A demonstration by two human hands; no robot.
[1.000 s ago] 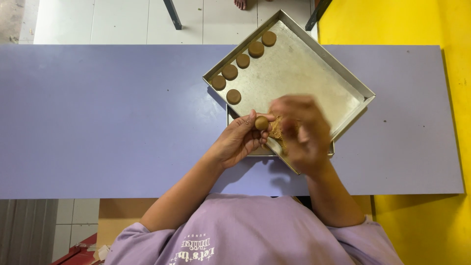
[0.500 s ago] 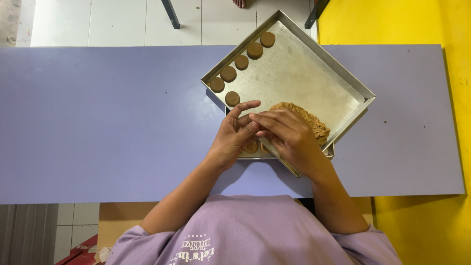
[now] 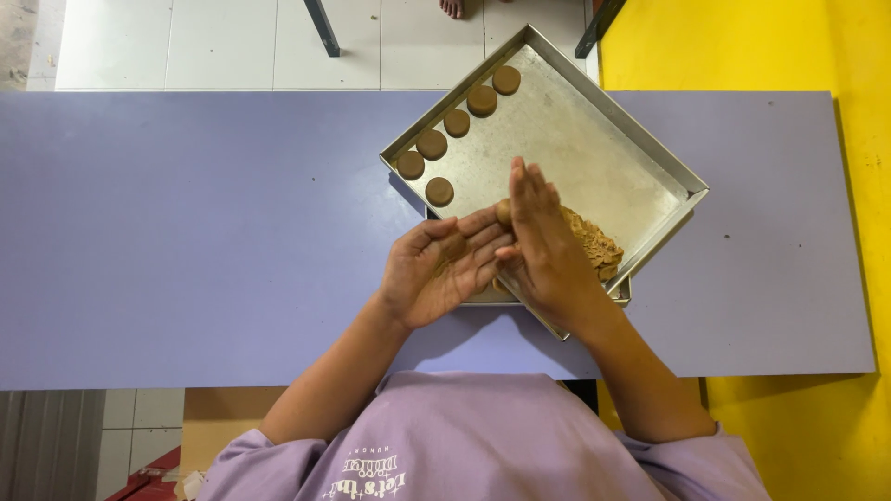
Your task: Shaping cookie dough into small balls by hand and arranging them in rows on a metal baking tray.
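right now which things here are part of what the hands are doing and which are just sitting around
In use:
- left hand, palm up
- right hand, pressed over it
- small dough ball between the palms
- dough lump in the tray's near corner
- metal baking tray
- six dough discs along its far-left edge

Just there:
- purple table
- chair legs on the tiled floor
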